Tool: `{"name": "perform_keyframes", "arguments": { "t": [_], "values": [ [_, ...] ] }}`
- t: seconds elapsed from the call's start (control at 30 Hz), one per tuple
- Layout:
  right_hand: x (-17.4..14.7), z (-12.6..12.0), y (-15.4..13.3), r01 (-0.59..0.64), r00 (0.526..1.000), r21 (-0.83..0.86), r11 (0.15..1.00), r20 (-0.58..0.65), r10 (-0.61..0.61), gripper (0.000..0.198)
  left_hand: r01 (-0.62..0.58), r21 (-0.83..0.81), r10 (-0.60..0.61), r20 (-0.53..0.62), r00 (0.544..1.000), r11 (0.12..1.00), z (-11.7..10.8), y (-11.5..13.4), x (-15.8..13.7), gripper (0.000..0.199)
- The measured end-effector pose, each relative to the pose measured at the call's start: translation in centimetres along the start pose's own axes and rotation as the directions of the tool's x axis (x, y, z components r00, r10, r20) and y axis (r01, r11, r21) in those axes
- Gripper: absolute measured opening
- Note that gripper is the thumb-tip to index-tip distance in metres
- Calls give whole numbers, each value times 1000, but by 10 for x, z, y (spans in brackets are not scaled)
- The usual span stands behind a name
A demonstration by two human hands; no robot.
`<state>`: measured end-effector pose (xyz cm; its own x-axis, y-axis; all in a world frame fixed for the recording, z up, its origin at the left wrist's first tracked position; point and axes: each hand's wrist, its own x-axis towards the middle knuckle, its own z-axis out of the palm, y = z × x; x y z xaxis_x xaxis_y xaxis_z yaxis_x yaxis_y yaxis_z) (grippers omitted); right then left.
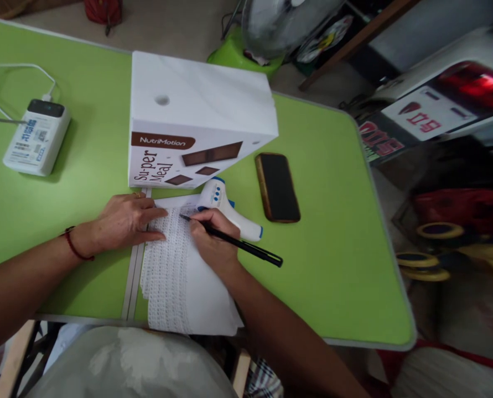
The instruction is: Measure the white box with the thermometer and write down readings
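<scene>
My right hand [216,239] is closed around a black pen [246,246], whose tip rests at the upper part of a paper sheet [207,287]. Columns of small handwritten marks cover the sheet's left side; its right part is blank white. Flat on the paper's left edge lies my left hand [125,221], fingers stretched out and spread, holding nothing. A white and blue infrared thermometer [248,225] lies just beyond my right hand, partly on the paper's top. Behind the paper stands a white NutriMotion box [205,105].
A phone in a brown case [278,188] lies right of the box. On the left sits a white power bank [39,138] with cables plugged in. Beyond the green table [337,276] are a fan [287,25] on a green stool and a vehicle's rear with a red light [474,83].
</scene>
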<state>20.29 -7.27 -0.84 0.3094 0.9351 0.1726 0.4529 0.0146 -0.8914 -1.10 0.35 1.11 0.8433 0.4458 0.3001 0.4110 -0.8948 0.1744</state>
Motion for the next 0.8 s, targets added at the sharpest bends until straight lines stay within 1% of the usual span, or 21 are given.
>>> {"name": "perform_keyframes", "arguments": {
  "t": [0.17,0.37,0.57,0.8],
  "values": [
    [1,0,-4,48,997,30,998,53,-49,6,21,19,-22,42,999,1000,-1,1,0,44],
    [1,3,-7,69,991,17,997,113,-71,7,11,19,-12,30,999,1000,-2,0,1,43],
    [1,5,-6,101,989,12,995,107,-102,7,13,6,-13,25,1000,1000,-1,0,0,42],
    [0,4,-6,117,987,-13,993,115,-114,7,27,18,-28,58,998,999,-1,1,1,42]
  ]
}}
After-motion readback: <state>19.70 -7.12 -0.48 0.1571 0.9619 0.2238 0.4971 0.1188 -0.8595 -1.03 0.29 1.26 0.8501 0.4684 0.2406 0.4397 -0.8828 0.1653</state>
